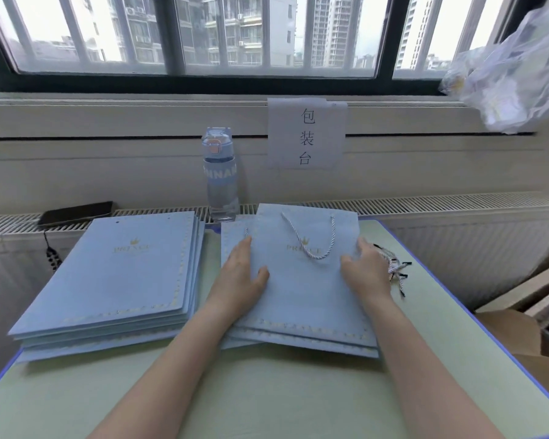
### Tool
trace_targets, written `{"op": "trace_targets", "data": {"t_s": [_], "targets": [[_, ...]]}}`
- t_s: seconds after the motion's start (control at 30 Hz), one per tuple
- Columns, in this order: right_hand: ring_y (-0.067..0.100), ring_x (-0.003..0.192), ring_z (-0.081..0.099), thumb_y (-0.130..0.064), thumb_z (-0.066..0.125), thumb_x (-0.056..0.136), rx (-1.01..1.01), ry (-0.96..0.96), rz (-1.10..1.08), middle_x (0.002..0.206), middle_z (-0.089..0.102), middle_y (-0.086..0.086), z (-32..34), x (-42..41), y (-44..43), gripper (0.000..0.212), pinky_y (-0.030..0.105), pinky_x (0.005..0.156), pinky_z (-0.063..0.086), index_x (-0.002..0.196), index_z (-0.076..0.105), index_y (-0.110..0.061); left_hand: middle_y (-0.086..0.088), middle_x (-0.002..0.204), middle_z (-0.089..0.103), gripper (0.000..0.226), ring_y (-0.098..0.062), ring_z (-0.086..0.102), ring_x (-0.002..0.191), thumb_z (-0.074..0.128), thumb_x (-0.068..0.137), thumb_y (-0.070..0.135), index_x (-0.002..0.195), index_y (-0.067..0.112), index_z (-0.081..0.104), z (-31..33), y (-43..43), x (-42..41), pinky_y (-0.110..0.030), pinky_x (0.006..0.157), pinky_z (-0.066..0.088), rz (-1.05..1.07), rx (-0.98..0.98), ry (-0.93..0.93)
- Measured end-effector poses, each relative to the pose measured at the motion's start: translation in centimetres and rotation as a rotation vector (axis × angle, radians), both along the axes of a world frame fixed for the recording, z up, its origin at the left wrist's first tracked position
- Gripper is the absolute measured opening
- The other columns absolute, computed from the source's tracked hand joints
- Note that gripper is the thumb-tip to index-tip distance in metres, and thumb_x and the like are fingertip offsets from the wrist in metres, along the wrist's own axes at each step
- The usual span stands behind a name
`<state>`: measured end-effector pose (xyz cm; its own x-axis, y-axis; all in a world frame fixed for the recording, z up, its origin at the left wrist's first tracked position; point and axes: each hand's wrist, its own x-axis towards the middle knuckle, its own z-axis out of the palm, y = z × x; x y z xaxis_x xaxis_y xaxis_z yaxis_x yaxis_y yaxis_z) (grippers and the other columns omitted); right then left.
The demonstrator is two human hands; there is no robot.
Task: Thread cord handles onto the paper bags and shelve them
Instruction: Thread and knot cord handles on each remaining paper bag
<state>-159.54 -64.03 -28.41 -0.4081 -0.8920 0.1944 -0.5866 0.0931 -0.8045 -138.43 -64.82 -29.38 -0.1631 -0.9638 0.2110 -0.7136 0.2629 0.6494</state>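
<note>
Bag (301, 296) with its cord handle (314, 245) threaded lies between our hands, its long axis running away from us. Our left hand (241, 274) and right hand (365, 270) rest flat on its side edges, gripping nothing. Loose cords (397, 270) lie just beyond our right hand.

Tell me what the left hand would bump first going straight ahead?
Probably the short cord bit just past the left hand's fingers, on the lower bag. Farther on stands the bottle, though depth is unclear.
</note>
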Motion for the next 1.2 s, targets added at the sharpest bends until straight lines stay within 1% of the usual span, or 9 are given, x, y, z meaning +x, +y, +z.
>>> {"op": "trace_targets", "data": {"t_s": [0.13,0.23,0.3,0.5,0.63,0.7,0.8,1.03,1.2], "targets": [[0.023,0.101,0.052,-0.027,0.037,0.063,0.005,-0.032,0.1,0.115,0.06,0.009,0.5,0.6,-0.1,0.068,0.031,0.085,0.039,0.126,0.054,-0.006,0.001,0.155,0.025,0.071,-0.017,0.026,0.141,0.054,0.093,0.019,0.152,0.017,0.013,0.6,-0.2,1.1,-0.025,0.109,0.023,0.028,0.055,0.138],[0.02,0.134,0.038,-0.018,0.049,0.084,0.048,-0.01,0.203,0.147,0.041,0.005,0.9,1.2,-0.2,0.06,0.031,0.109,0.029,0.143,0.038,-0.009,0.002,0.148,0.038,0.068,-0.018,0.038,0.134,0.056,0.091,0.014,0.15,0.019,0.022,0.8,-0.2,1.7,-0.024,0.099,0.032,0.154,0.069,0.355],[0.015,0.141,0.025,-0.006,0.046,0.092,0.08,0.042,0.28,0.154,0.027,0.002,1.0,1.6,-0.6,0.059,0.024,0.112,0.019,0.148,0.027,-0.01,0.003,0.139,0.047,0.062,-0.019,0.043,0.129,0.054,0.091,0.012,0.148,0.018,0.029,0.9,0.0,1.7,-0.024,0.095,0.035,0.227,0.044,0.407],[0.016,0.145,0.011,-0.003,0.034,0.094,0.21,0.229,0.432,0.159,0.011,0.005,1.3,2.4,-2.9,0.062,0.029,0.117,0.012,0.151,0.012,-0.013,-0.006,0.149,0.037,0.065,-0.026,0.041,0.132,0.053,0.09,0.02,0.149,0.014,0.025,0.6,0.1,1.4,-0.042,0.109,0.035,0.282,0.108,0.392],[0.023,0.14,0.028,-0.015,0.04,0.097,0.17,0.273,0.331,0.154,0.027,0.008,0.5,2.8,-2.6,0.058,0.03,0.108,0.025,0.15,0.017,-0.012,-0.004,0.139,0.048,0.061,-0.023,0.051,0.115,0.05,0.093,0.022,0.148,0.018,0.024,1.1,0.0,1.7,-0.03,0.091,0.041,0.298,0.208,0.404],[0.029,0.123,0.047,-0.023,0.047,0.095,0.122,0.264,0.24,0.137,0.05,0.015,0.5,2.6,-2.1,0.054,0.033,0.089,0.039,0.145,0.03,-0.011,-0.005,0.136,0.05,0.061,-0.023,0.051,0.109,0.05,0.094,0.024,0.148,0.018,0.022,1.7,-0.1,2.0,-0.027,0.082,0.037,0.269,0.256,0.354],[0.03,0.112,0.052,-0.025,0.052,0.094,0.141,0.3,0.219,0.122,0.058,0.017,0.8,2.6,-1.6,0.044,0.03,0.076,0.035,0.134,0.043,-0.007,-0.005,0.134,0.049,0.062,-0.022,0.049,0.1,0.049,0.095,0.03,0.148,0.017,0.018,2.5,0.0,2.3,-0.028,0.078,0.036,0.222,0.322,0.251],[0.026,0.139,0.027,-0.028,0.048,0.096,0.235,0.317,0.294,0.151,0.029,0.013,0.9,3.0,-1.5,0.064,0.03,0.107,0.025,0.149,0.02,-0.006,0.003,0.152,0.032,0.073,-0.019,0.038,0.134,0.055,0.092,0.026,0.151,0.026,0.013,1.1,0.2,2.1,-0.028,0.1,0.033,0.17,0.25,0.315],[0.023,0.143,0.019,-0.029,0.049,0.095,0.217,0.291,0.305,0.155,0.02,0.011,0.6,2.5,-1.7,0.067,0.029,0.111,0.019,0.15,0.017,-0.01,0.009,0.152,0.029,0.069,-0.015,0.035,0.134,0.056,0.094,0.023,0.151,0.028,0.017,1.2,-0.3,2.0,-0.024,0.094,0.03,0.131,0.28,0.497]]}}
